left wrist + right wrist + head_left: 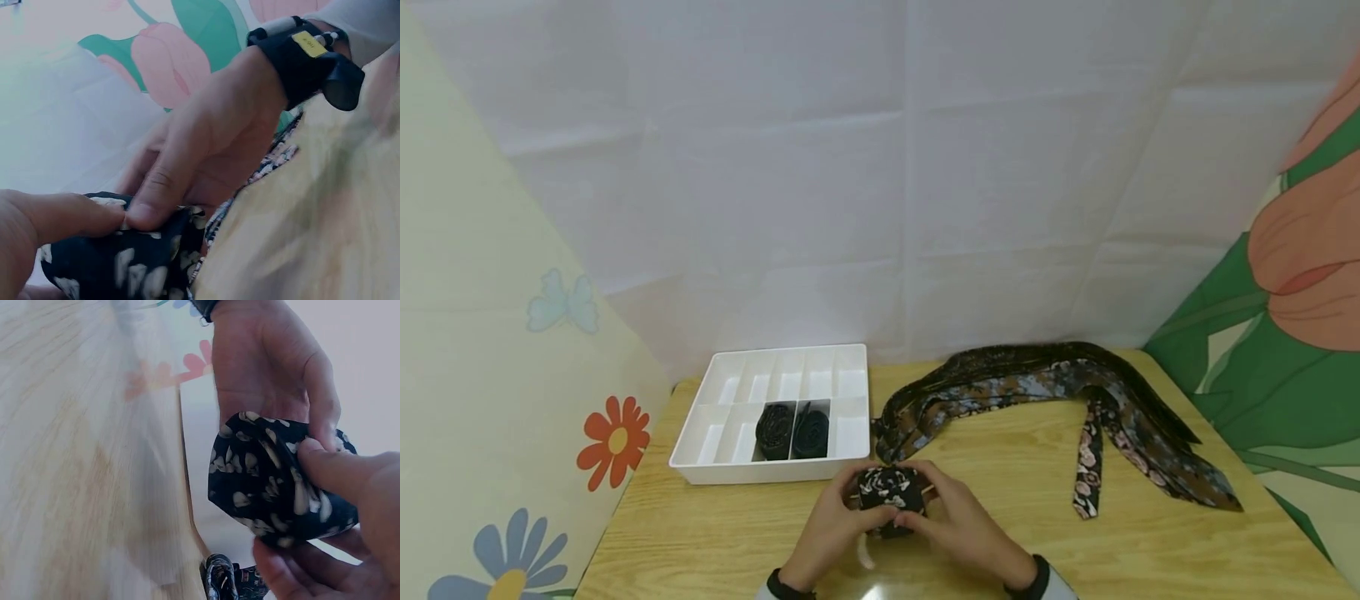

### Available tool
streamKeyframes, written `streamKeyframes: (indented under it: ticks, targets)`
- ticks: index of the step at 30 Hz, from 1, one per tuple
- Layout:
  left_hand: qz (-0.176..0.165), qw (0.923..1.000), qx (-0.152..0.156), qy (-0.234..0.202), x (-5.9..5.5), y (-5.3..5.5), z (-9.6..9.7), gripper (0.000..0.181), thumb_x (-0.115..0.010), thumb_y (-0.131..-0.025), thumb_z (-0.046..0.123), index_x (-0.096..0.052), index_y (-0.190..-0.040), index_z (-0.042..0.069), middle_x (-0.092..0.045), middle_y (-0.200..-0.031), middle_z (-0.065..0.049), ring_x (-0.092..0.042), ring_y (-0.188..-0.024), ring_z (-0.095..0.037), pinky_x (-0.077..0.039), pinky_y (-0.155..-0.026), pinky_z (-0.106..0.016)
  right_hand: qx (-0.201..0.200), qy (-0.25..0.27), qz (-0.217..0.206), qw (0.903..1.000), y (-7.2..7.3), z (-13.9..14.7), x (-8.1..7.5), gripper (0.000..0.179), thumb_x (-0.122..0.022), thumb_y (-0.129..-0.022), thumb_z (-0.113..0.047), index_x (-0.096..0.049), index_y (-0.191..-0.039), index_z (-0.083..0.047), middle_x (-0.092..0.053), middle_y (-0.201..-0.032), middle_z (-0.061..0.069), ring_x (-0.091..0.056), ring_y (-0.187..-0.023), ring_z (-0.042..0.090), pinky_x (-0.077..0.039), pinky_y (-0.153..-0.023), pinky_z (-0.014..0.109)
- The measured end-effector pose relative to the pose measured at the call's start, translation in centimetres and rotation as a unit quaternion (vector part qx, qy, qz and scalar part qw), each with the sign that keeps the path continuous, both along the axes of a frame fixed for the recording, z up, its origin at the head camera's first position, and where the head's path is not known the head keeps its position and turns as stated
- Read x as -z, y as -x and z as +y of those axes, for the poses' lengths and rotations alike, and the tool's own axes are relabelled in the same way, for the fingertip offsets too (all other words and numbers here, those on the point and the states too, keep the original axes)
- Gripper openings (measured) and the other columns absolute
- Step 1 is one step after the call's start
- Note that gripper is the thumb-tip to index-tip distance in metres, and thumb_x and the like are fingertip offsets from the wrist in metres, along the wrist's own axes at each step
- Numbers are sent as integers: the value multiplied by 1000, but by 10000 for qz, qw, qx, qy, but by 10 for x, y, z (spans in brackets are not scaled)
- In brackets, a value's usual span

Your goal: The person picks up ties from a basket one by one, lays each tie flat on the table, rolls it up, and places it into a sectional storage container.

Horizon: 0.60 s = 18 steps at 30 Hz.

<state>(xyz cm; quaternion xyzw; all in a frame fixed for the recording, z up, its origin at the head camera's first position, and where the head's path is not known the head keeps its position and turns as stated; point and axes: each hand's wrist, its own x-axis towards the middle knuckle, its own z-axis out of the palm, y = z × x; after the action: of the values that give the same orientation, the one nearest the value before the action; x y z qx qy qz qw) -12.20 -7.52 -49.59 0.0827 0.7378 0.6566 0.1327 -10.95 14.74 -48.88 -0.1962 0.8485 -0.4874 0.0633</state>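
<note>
A rolled necktie (887, 487), black with a white floral pattern, is held over the table just in front of the white tray. My left hand (838, 521) grips it from the left and my right hand (958, 525) from the right. Both thumbs press on the near side of the roll, their tips close together, while the fingers go round its sides. In the right wrist view the patterned cloth of the roll (269, 481) shows between the two hands. The left wrist view has the right thumb and left thumb meeting on the cloth (137, 262).
The white divided tray (760, 472) stands at the back left. Two rolled dark neckties (774, 431) sit in neighbouring front-row compartments. To the right lies a pile of long patterned neckties (1022, 387), curving across the wooden table (700, 542). A white sheet (850, 167) hangs behind.
</note>
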Motion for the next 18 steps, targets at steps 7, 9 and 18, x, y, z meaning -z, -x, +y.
streamKeyframes:
  ticks: [7, 9, 18]
  targets:
    - [360, 9986, -210, 326, -10, 8, -4, 58, -88, -83, 20, -62, -131, 1, -69, -130, -18, -67, -118, -28, -59, -90, -32, 0, 93, 314, 9995, 11, -8, -5, 72, -79, -95, -39, -52, -150, -2, -67, -135, 15, -70, -110, 25, -59, -92, 36]
    - [538, 9972, -314, 418, -14, 12, -6, 55, -86, -83, 18, -61, -128, 0, -69, -127, -19, -68, -114, -28, -60, -87, -33, -79, 161, 177, 9997, 18, -10, -6, 70, -75, -99, -37, -49, -152, 1, -66, -134, 16, -68, -112, 25, -59, -92, 35]
    - [1347, 9670, -2117, 440, -35, 45, -15, 49, -89, -84, 18, -64, -123, 3, -72, -114, -17, -69, -94, -18, -57, -70, -23, 428, 633, -184, 9969, 52, -29, 1, 44, -48, -114, -37, -57, -144, -7, -70, -124, 14, -69, -105, 36, -59, -83, 37]
